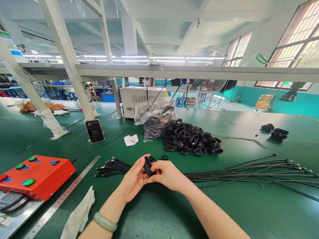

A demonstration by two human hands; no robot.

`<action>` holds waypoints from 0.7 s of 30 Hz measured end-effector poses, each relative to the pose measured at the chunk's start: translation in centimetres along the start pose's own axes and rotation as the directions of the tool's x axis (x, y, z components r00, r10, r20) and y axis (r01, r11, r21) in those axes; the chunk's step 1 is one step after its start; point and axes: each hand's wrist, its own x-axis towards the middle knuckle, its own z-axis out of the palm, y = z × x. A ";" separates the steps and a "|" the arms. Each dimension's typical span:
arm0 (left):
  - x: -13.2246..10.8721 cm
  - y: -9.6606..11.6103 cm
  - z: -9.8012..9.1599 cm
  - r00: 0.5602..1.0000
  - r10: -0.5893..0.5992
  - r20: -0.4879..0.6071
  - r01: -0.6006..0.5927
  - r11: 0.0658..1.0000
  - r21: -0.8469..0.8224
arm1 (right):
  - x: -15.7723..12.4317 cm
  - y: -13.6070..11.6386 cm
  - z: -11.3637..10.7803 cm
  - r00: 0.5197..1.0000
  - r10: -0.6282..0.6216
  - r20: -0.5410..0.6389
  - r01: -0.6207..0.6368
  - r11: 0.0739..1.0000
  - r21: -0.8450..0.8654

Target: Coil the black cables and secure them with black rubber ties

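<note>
Blk cable coil [148, 167] held over nr ctr of desk [152, 215].
L hand [134, 181] part-curled, gripping it; R hand [167, 175] pinching its R side; straight cables [211, 175] just beyond, coiled-cable pile [193, 137] farther.

There is room to pass over the table [243, 124] between the coil pile [193, 137] and the small black bundles [279, 134] at far right. The pile and a plastic bag [156, 127] block the way straight ahead, long cables [239, 173] lie across the right, and the red box [50, 172] bars the left.
</note>
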 end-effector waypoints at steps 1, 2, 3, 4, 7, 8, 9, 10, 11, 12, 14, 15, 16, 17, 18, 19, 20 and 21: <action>0.0 0.0 0.1 1.000 -0.006 -0.003 0.006 1.000 0.001 | 0.1 0.0 0.0 1.000 -0.013 -0.001 0.013 1.000 0.005; -0.1 0.0 0.1 1.000 -0.010 -0.007 0.010 1.000 0.002 | 0.2 0.1 0.0 1.000 -0.025 -0.005 0.025 1.000 0.016; -0.1 0.0 0.2 1.000 -0.014 -0.012 0.014 1.000 0.002 | 0.2 0.2 0.0 0.999 -0.037 -0.008 0.037 0.999 0.028; -0.1 0.0 0.2 1.000 -0.016 -0.016 0.016 1.000 0.002 | 0.2 0.3 -0.1 0.999 -0.051 -0.010 0.051 0.998 0.038; 0.0 0.1 0.1 0.999 -0.019 -0.029 0.019 1.000 -0.002 | 0.3 0.5 -0.1 0.996 -0.084 -0.014 0.084 0.996 0.035; 0.0 0.2 0.0 0.999 -0.019 -0.034 0.019 1.000 -0.003 | 0.3 0.5 0.0 0.996 -0.087 -0.017 0.087 0.996 0.023; 0.0 0.2 0.0 0.999 -0.017 -0.039 0.017 1.000 -0.004 | 0.4 0.6 0.1 0.996 -0.086 -0.025 0.086 0.996 0.008; 0.0 0.3 -0.1 0.999 -0.015 -0.043 0.015 1.000 -0.004 | 0.4 0.5 0.2 0.996 -0.085 -0.036 0.085 0.996 -0.008; 0.0 0.3 -0.1 0.999 -0.014 -0.044 0.014 1.000 -0.004 | 0.4 0.5 0.2 0.995 -0.085 -0.044 0.084 0.996 -0.026; 0.0 0.4 -0.1 0.999 -0.015 -0.042 0.015 1.000 -0.003 | 0.3 0.4 0.3 0.995 -0.088 -0.045 0.086 0.995 -0.044; -0.2 0.4 0.0 0.999 -0.025 -0.023 0.025 1.000 0.000 | 0.1 0.0 0.1 0.995 -0.100 -0.025 0.098 0.992 -0.077; -0.2 0.4 0.0 0.999 -0.038 -0.006 0.038 0.999 0.004 | -0.1 -0.1 -0.1 0.994 -0.111 -0.002 0.110 0.989 -0.095; -0.2 0.4 0.1 0.998 -0.056 0.012 0.056 0.998 0.008 | -0.2 -0.2 -0.4 0.992 -0.124 0.020 0.125 0.986 -0.114; -0.2 0.3 0.1 0.997 -0.073 0.020 0.073 0.997 0.010 | -0.4 -0.3 -0.8 0.990 -0.139 0.031 0.142 0.980 -0.136; -0.1 0.3 0.0 0.996 -0.085 0.013 0.085 0.996 0.009 | -0.5 -0.2 -1.3 0.988 -0.154 0.015 0.154 0.973 -0.171; 0.0 0.4 -0.1 0.996 -0.088 -0.005 0.088 0.996 0.005 | -0.5 0.0 -1.9 0.986 -0.166 -0.029 0.156 0.963 -0.219; 0.2 0.4 -0.2 0.996 -0.084 -0.031 0.084 0.996 0.000 | -0.4 0.3 -2.6 0.981 -0.173 -0.092 0.142 0.952 -0.271; 0.4 0.4 -0.4 0.996 -0.072 -0.059 0.072 0.997 -0.006 | -0.1 0.8 -3.5 0.970 -0.175 -0.168 0.114 0.940 -0.322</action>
